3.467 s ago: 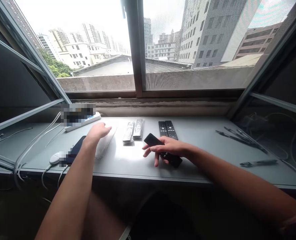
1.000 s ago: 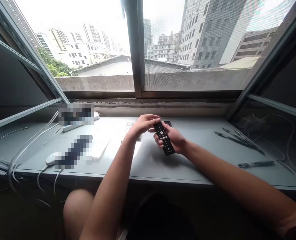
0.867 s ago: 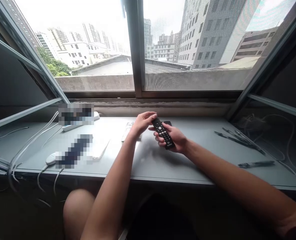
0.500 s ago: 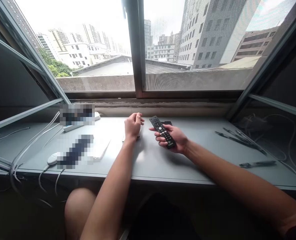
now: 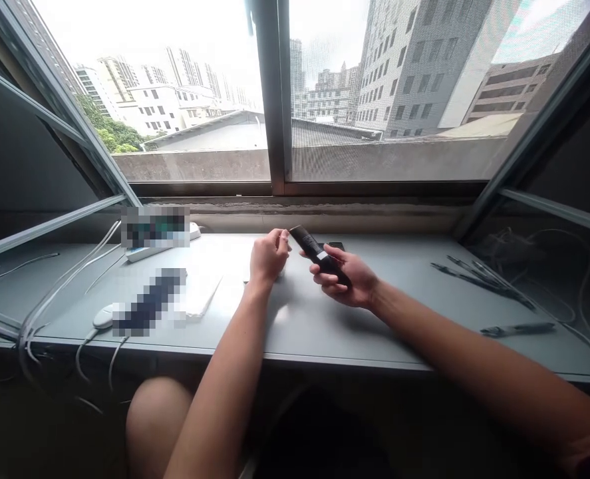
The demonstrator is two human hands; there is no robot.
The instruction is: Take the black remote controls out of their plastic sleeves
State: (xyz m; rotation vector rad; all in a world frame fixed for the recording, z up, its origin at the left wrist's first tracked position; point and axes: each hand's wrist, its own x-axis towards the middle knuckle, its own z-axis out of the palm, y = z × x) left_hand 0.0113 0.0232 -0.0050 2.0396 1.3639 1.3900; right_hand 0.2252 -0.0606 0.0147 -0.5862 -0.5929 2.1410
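My right hand [image 5: 352, 276] is wrapped round a black remote control [image 5: 308, 243] and holds it tilted above the desk. The remote's plain back faces me, with a small white patch on it. Close to the remote's upper end is my left hand [image 5: 269, 256], its fingers curled and pressed together. Whatever those fingers may hold is hidden. Behind the right hand lies another dark object [image 5: 335, 246], mostly covered. Part of a small pale object [image 5: 246, 276] shows beside the left wrist; its kind is unclear.
The light grey desk [image 5: 295, 332] runs below a window. Several pens [image 5: 517, 328] lie at the right. On the left are a white power strip [image 5: 149, 251], white cables [image 5: 65, 279], a white sheet [image 5: 205, 296] and a blurred-out dark blue item [image 5: 149, 303]. Metal frames [image 5: 50, 229] flank the desk.
The remote has been turned over in my right hand: its buttons faced me before, now its back does. My left hand has shifted slightly right, closer to the remote's end.
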